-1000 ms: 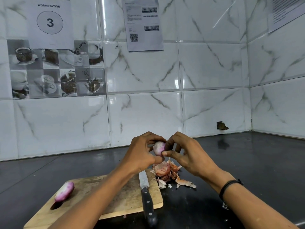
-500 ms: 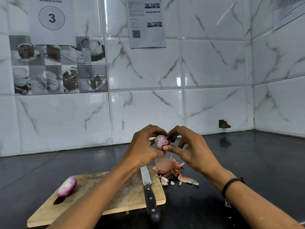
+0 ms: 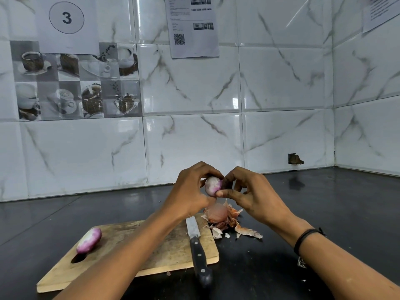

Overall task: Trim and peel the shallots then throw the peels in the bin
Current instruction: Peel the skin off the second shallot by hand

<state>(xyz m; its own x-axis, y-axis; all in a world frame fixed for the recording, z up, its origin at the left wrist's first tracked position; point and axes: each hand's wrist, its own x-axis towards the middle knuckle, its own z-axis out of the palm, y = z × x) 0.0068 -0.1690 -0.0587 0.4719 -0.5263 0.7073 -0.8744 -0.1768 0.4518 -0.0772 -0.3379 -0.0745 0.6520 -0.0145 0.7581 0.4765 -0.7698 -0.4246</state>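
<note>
1. The left hand point(image 3: 190, 191) and the right hand point(image 3: 251, 193) meet above the far right corner of the cutting board point(image 3: 151, 252), raised off the black countertop point(image 3: 324, 213); between them they hold one shallot point(image 3: 213, 186).
2. The left hand's fingers curl over the top of the shallot, with the thumb underneath; it grips the bulb.
3. The right hand pinches the shallot's right side between thumb and forefinger; the thumb tip sits at the lower, purple part; the other fingers are bent and stand apart from the bulb; a dark wristband point(image 3: 305, 240) circles that wrist.
4. The held shallot shows white flesh with a purple flush and looks mostly bare of dry skin; a pale thin film seems to hang under it, too faint to be sure.
5. A second shallot point(image 3: 89, 240), peeled, white and purple, lies on the left end of the board, just beside the handle slot.
6. A knife point(image 3: 198, 250) with a black riveted handle lies along the board's right side; the blade points away; the handle overhangs the near edge.
7. A heap of orange-brown peels point(image 3: 225, 219) lies on the countertop at the board's far right corner, below the hands; small scraps trail off to the right.
8. Behind stands a wall of white marbled tiles; on it hang a sheet with a circled 3 point(image 3: 66, 20) and a printed sheet with a QR code point(image 3: 192, 27).
</note>
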